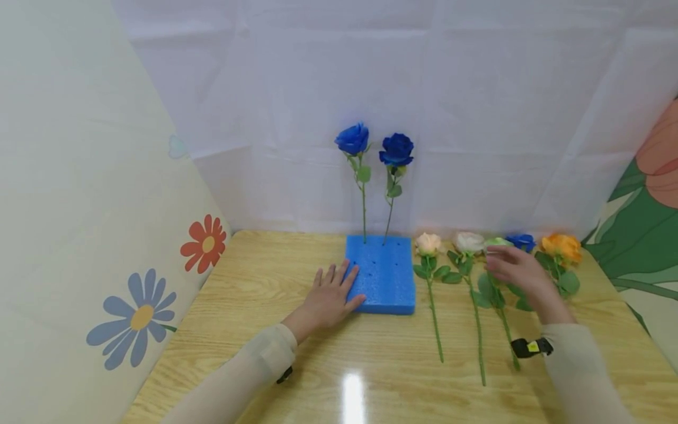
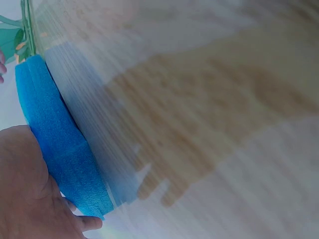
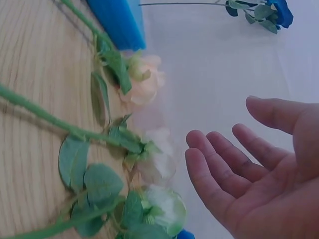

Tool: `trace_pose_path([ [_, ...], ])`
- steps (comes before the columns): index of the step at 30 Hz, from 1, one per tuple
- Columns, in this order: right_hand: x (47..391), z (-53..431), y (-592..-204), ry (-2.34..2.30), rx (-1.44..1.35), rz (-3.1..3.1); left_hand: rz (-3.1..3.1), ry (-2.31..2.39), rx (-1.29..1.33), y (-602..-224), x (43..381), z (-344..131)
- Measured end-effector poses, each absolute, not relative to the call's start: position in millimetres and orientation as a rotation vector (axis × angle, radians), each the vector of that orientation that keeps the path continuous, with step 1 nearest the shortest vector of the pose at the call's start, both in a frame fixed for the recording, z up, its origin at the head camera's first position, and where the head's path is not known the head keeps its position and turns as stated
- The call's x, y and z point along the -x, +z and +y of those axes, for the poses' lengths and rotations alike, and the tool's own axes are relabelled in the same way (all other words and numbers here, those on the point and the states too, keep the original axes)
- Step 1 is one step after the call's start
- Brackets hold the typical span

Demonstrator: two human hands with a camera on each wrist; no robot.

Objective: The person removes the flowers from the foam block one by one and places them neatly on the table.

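Note:
A blue foam block lies on the table with small holes in its top. Two blue roses, one lighter and one darker, stand upright in its back part. My left hand rests against the block's left side, fingers spread; the left wrist view shows the palm beside the foam. Above the lying flowers hovers my right hand, holding nothing, its fingers relaxed and apart in the right wrist view. Beneath it is a pale green rose, partly hidden by the hand.
Right of the block lie a peach rose, a white rose, another blue rose and an orange flower, stems toward the front. A white cloth hangs behind the wooden table.

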State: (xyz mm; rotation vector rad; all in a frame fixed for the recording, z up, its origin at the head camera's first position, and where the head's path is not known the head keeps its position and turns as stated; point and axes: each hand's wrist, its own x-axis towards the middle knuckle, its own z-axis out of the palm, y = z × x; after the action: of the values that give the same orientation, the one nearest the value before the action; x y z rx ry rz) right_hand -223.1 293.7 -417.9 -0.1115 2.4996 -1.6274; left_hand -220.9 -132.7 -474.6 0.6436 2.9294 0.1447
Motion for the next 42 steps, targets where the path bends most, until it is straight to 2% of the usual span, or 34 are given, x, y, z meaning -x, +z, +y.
trace_pose_path([
  [42, 271.7, 208.9, -416.1, -1.961, 0.202, 2.221, 2.946, 0.118, -0.659, -474.4, 221.3, -131.9],
])
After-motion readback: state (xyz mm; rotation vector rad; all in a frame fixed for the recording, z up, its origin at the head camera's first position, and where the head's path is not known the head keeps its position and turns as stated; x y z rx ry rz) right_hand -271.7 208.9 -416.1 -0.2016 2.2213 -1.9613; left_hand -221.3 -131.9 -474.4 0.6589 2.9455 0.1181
